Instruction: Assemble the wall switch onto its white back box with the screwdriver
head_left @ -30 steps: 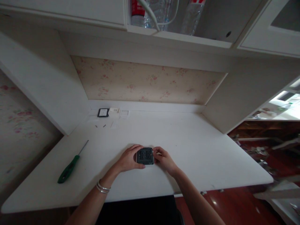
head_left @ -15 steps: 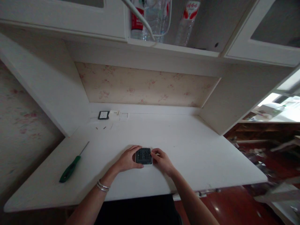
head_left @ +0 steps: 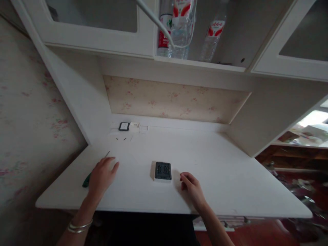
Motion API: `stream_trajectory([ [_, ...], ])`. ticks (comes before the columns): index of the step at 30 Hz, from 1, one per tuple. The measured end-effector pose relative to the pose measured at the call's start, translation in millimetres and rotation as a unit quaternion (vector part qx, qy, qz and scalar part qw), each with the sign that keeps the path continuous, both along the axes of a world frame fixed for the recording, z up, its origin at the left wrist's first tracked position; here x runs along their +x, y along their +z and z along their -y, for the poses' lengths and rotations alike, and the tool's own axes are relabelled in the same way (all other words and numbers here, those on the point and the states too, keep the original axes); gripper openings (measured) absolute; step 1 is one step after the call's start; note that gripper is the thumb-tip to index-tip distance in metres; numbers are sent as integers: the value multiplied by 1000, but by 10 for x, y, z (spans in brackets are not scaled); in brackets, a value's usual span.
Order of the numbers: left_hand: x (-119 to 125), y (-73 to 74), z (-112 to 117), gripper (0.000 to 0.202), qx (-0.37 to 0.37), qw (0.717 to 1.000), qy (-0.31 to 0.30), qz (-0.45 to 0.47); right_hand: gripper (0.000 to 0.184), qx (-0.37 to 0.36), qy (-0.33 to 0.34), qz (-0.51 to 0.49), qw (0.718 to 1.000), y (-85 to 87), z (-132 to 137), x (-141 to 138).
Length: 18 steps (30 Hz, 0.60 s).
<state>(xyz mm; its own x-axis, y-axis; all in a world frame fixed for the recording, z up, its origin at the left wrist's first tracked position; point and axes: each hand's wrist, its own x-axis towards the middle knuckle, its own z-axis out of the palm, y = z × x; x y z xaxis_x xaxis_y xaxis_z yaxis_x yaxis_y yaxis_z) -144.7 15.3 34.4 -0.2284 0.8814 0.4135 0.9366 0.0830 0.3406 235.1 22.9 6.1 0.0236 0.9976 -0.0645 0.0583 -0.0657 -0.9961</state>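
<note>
Over the green-handled screwdriver [head_left: 86, 181] at the left of the desk is my left hand [head_left: 101, 176], its fingers stretched and apart. The hand covers most of the tool, so only the handle's end and the shaft tip show; I cannot tell whether they touch. A wall socket [head_left: 163, 171], dark back upward with a white rim, lies by itself near the middle. Just right of it, my right hand [head_left: 191, 186] has its fingers curled with thumb and index pressed together. Whatever may be in that pinch is too small to make out.
At the back left of the white desk [head_left: 205, 150] lie a black-edged socket piece [head_left: 124, 126], a white frame [head_left: 144, 128] and small thin pieces [head_left: 124, 138]. Above, a shelf holds plastic bottles [head_left: 214, 34], with a white cable [head_left: 156, 20] hanging in front.
My left hand has let go of the socket and moved left over the screwdriver. My right hand has drawn away to the right of the socket. The view has shifted left.
</note>
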Motion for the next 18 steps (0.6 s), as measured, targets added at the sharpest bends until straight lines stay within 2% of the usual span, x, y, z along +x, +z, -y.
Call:
stream_trajectory([
  [1, -165, -8, 28, 47, -26, 996, 64, -51, 35, 2, -5, 1, 1000, 8, 76, 12],
  [3, -435, -37, 42, 52, -96, 981, 130, -108, 36, 3, -9, 2, 1000, 44, 205, 16],
  [6, -669, -69, -20, 44, -174, 972, 126, -97, 37, 12, -8, 12, 1000, 146, 322, -22],
  [9, -660, -46, -105, 39, -160, 980, 115, -19, 37, 11, 30, 29, 999, 266, 383, -132],
  [11, -469, 8, -123, 38, -127, 984, 84, 96, 34, 2, 85, 31, 996, 345, 431, -266],
  [13, -117, 93, -87, 38, -97, 958, 11, 268, 31, -9, 150, 19, 988, 425, 496, -452],
  [15, 347, 199, 1, 41, -81, 888, -79, 446, 38, -21, 200, -18, 979, 503, 566, -675],
  [17, 832, 304, 114, 39, -74, 820, -136, 551, 54, -71, 245, -110, 961, 562, 618, -892],
  [18, 1048, 346, 168, 39, -76, 794, -150, 584, 59, -101, 256, -162, 948, 578, 632, -983],
])
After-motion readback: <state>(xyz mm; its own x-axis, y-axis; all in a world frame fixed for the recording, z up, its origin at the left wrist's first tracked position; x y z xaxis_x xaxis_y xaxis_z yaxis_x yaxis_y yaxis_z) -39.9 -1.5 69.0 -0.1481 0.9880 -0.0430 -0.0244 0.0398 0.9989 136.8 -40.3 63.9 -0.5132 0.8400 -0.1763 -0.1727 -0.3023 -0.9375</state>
